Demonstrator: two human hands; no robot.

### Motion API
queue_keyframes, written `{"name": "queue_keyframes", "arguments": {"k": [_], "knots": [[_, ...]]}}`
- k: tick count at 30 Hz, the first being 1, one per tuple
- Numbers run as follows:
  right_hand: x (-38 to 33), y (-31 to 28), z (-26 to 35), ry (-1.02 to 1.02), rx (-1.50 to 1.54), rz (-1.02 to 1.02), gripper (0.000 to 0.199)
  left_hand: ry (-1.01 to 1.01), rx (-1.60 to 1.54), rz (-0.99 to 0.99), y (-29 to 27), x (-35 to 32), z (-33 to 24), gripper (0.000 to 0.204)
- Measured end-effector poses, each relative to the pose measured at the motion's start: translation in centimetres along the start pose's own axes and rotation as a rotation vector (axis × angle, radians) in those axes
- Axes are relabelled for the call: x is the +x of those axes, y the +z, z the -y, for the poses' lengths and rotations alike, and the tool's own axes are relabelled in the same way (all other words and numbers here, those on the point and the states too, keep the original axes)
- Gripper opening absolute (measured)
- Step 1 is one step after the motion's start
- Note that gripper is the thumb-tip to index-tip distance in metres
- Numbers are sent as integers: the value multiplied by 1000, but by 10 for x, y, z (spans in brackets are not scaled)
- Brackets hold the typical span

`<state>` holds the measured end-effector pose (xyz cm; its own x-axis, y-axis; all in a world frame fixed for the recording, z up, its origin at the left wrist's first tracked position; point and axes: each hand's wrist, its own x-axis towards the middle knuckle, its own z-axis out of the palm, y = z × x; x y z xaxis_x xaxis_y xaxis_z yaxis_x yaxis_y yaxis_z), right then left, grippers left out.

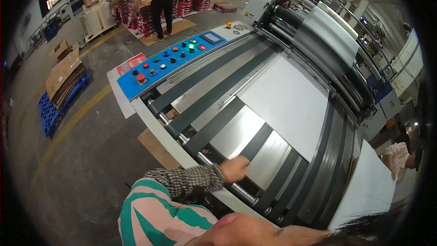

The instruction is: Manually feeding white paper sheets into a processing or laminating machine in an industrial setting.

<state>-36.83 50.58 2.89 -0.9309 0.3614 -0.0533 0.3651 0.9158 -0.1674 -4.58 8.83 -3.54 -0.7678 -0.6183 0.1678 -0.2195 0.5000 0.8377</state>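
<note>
My left hand (235, 169), in a checked sleeve cover, hovers over the near rollers of a wide belt conveyor. Its fingers are curled in, slightly blurred, and nothing shows in them. A large white sheet (289, 105) lies flat on the dark belts (214, 132), beyond and to the right of the hand, not touched by it. Metal plates show between the belts. My right hand is out of view.
A blue control panel (170, 59) with buttons and a lit green lamp runs along the machine's left side. Big rollers (318, 45) stand at the far end. At right a co-worker (400, 157) is beside another white sheet (368, 189). Flattened cardboard (66, 77) rests on a blue pallet (50, 117).
</note>
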Motion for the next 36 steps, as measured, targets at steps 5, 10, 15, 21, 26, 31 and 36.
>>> {"name": "queue_keyframes", "arguments": {"k": [5, 10, 15, 21, 26, 31, 36], "knots": [[-159, 86, 128, -801, 102, 99, 16, -7, -305, 645, 38, -25, -58, 35], [-293, 141, 198, -973, 787, 341, 28, -353, 188, 447, 27, -42, 34, 30], [-260, 129, 158, -767, 299, -47, 35, -452, -643, -16, -78, -59, 68, 22], [-263, 119, 126, -810, -29, 137, 51, -570, -547, 176, -132, -102, 62, 28], [-270, 128, 134, -934, 1, 168, 52, -704, -713, 136, -144, -120, 72, 27], [-257, 124, 177, -963, -29, 204, 53, -682, -744, 118, -145, -83, 85, 24], [-230, 126, 232, -967, -78, 279, 55, -666, -636, 72, -148, -25, 85, 19]]}}
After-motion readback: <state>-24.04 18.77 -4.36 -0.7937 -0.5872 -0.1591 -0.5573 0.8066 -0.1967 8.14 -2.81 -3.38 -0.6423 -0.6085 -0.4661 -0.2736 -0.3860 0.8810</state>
